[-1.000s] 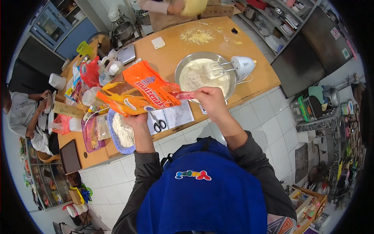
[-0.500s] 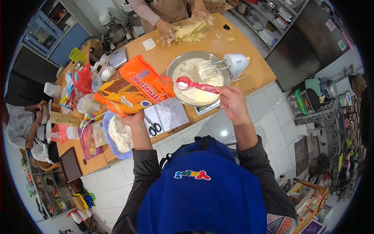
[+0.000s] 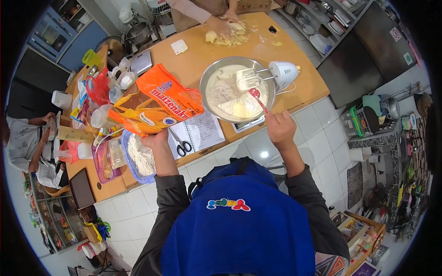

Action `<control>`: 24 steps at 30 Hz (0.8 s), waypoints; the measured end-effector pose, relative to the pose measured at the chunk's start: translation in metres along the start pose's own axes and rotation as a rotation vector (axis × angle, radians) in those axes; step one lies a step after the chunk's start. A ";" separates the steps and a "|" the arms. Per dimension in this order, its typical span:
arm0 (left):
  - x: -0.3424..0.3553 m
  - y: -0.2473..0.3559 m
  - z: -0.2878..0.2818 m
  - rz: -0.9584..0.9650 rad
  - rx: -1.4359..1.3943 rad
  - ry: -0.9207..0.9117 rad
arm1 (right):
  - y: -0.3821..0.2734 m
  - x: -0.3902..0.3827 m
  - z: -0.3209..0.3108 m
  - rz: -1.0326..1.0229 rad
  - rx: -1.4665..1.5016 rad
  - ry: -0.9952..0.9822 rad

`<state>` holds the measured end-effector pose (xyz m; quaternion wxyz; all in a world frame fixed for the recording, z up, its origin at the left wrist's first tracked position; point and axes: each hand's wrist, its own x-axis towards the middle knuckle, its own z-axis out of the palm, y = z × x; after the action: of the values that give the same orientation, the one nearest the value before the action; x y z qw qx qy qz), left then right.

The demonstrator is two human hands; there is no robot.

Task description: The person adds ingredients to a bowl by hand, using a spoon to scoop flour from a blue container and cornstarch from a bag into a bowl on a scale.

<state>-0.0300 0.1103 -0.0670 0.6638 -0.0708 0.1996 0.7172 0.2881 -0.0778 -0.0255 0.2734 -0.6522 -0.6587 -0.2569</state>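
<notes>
My left hand [image 3: 155, 139] grips the lower end of an orange cornstarch bag [image 3: 177, 99] with corn cobs pictured on it, tilted above the table. My right hand [image 3: 282, 129] is closed round the handle of a red measuring spoon [image 3: 260, 101]. The spoon's head is tipped over a large metal bowl [image 3: 270, 101]. In the bowl lie pale cream batter and heaps of whitish powder [image 3: 224, 91]. A white hand mixer [image 3: 284, 75] rests at the bowl's right rim, its beaters coated with cream and hanging over the inside.
Black scissors [image 3: 184, 146] lie on an open notebook [image 3: 205, 133], beside a tub of flour [image 3: 142, 156]. A scale [image 3: 248, 124] shows under the bowl. Across the table [image 3: 301, 69], a co-worker's hands [image 3: 220, 25] press yellow dough [image 3: 228, 37]. Another person sits at the left.
My right hand has lowered slightly and turned the spoon from level to tilted; the white powder in it is no longer visible. The co-worker's hands have come together on the dough.
</notes>
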 end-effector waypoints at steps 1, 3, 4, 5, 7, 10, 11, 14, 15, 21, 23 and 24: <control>-0.002 0.001 0.001 0.003 0.000 0.007 | 0.001 0.000 -0.001 -0.006 0.012 0.001; -0.001 0.005 -0.002 -0.021 -0.018 -0.014 | 0.003 0.001 -0.004 -0.016 0.037 0.004; -0.001 0.007 -0.003 -0.033 -0.022 -0.025 | 0.003 0.004 -0.007 0.037 0.093 0.058; -0.001 0.009 -0.003 -0.040 -0.015 -0.037 | 0.002 0.009 -0.012 0.090 0.149 0.111; -0.001 0.009 -0.003 -0.036 0.001 -0.031 | -0.002 0.013 -0.017 0.337 0.376 0.195; -0.005 0.008 0.002 -0.018 0.019 0.004 | -0.017 0.020 -0.021 0.832 0.789 0.241; -0.008 0.006 0.003 -0.022 0.019 0.003 | -0.021 0.027 -0.026 0.940 0.863 0.226; -0.018 0.001 0.012 -0.022 0.040 0.020 | -0.021 0.030 -0.029 1.193 1.142 0.191; -0.020 -0.001 0.015 -0.019 0.050 0.030 | -0.020 0.030 -0.030 1.264 1.245 0.179; -0.022 -0.001 0.014 -0.035 0.035 0.016 | -0.030 0.033 -0.036 1.330 1.507 0.100; -0.024 -0.003 0.016 -0.033 0.047 0.032 | -0.035 0.034 -0.037 1.303 1.542 0.058; -0.025 -0.003 0.017 -0.033 0.054 0.040 | -0.036 0.035 -0.038 1.290 1.558 0.038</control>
<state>-0.0213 0.0935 -0.0432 0.6731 -0.0704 0.2307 0.6991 0.2527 -0.0800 0.0264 0.7201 -0.5193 -0.1605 0.4313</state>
